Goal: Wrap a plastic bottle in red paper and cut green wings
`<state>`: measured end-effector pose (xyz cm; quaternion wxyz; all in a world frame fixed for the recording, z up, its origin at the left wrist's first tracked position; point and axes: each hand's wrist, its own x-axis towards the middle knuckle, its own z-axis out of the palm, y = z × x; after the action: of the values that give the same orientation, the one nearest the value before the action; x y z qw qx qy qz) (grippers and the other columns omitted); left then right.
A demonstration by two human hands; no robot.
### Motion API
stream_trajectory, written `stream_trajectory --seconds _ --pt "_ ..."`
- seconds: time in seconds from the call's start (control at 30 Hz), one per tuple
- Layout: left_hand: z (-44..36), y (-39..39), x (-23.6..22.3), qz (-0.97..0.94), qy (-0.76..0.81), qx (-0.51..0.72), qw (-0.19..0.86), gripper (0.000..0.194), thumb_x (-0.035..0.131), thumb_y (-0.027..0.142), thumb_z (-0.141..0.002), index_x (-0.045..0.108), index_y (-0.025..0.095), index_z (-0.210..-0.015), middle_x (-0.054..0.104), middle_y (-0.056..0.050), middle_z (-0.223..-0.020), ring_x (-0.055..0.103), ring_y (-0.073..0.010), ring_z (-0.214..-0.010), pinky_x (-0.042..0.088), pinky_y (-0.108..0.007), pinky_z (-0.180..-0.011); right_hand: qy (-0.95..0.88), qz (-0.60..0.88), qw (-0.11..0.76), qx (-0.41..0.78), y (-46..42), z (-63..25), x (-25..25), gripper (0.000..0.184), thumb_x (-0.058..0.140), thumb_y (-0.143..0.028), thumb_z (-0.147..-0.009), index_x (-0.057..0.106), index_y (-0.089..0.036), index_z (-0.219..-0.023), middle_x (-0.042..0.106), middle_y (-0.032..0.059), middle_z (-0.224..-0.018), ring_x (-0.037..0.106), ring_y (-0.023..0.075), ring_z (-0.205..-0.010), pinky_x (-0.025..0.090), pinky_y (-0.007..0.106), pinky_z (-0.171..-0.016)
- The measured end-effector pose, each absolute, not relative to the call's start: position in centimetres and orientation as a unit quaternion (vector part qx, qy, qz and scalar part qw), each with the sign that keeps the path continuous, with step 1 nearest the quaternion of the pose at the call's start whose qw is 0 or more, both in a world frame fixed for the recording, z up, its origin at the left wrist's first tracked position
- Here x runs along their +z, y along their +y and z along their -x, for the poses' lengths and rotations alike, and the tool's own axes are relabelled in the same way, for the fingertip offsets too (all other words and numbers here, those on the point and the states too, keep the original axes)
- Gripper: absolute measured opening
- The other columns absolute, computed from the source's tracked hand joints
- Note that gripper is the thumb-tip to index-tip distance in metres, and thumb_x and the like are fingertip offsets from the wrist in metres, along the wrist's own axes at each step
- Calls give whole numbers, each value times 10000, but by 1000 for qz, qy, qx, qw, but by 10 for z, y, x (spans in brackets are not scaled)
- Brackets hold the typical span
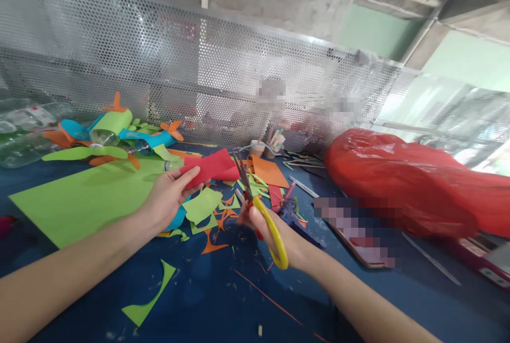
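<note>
Between the thumb and fingers of my left hand point(169, 194) is a piece of red paper point(213, 166), held above the table. My right hand point(261, 226) grips a pair of scissors point(274, 237) with yellow and red handles. The blades point up and away, close to the right edge of the red paper; I cannot tell whether they touch it. Under and beside my hands lie green paper scraps point(203, 204) and orange offcuts point(215, 242). A large green sheet point(95, 194) lies left of my left hand.
Bottle crafts with paper fins point(113, 125) stand at the back left beside clear plastic bottles point(24, 136). A cup of markers point(274, 144) stands at the back. On the right are a red plastic bag point(398, 178) and a pixelated flat object point(354, 237). A perforated metal screen point(239, 67) borders the table.
</note>
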<state>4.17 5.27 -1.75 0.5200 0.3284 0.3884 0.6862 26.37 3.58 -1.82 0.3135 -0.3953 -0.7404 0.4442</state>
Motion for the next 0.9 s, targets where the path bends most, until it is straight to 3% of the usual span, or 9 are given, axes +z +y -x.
stream_trajectory --seconds 0.1,0.27,0.4,0.5,0.7,0.9 --pt "-42 50 -10 -304 367 715 512 48 719 135 -737 729 165 -773 754 -9 -781 699 -102 -672 562 -139 -621 -754 401 296 427 33 -263 -26 533 363 -713 -850 533 -208 -882 470 -14 -701 476 129 -586 522 308 -633" --pt "-38 47 1 -289 328 750 496 76 702 129 -752 726 197 -728 751 14 -806 684 -90 -664 568 -150 -648 -740 446 288 413 30 -262 -24 585 240 -735 -861 496 -211 -907 402 -24 -687 438 121 -518 472 265 -475" --pt "-41 44 1 -314 341 743 483 24 737 179 -724 729 202 -730 751 8 -809 682 -107 -701 563 -178 -675 -804 428 230 342 21 -261 -6 510 303 -692 -878 450 -208 -817 450 -10 -696 447 124 -558 412 249 -498" --pt "-48 41 -3 -336 366 718 488 118 778 228 -685 738 180 -785 756 -17 -820 687 -130 -740 556 -206 -696 -830 418 199 310 13 -258 4 469 328 -651 -886 433 -203 -795 481 7 -706 427 131 -583 388 259 -524" --pt "-59 32 -10 -376 381 692 484 227 788 314 -685 749 190 -870 754 -13 -809 673 -129 -721 557 -221 -703 -843 418 185 284 9 -254 4 444 318 -619 -890 440 -200 -807 499 32 -757 414 144 -618 381 277 -569" --pt "-63 25 -11 -392 372 678 498 192 783 322 -704 754 218 -863 754 -9 -832 673 -130 -776 554 -202 -711 -835 423 199 290 9 -254 4 459 321 -647 -880 416 -211 -772 463 11 -691 392 135 -566 346 262 -517"
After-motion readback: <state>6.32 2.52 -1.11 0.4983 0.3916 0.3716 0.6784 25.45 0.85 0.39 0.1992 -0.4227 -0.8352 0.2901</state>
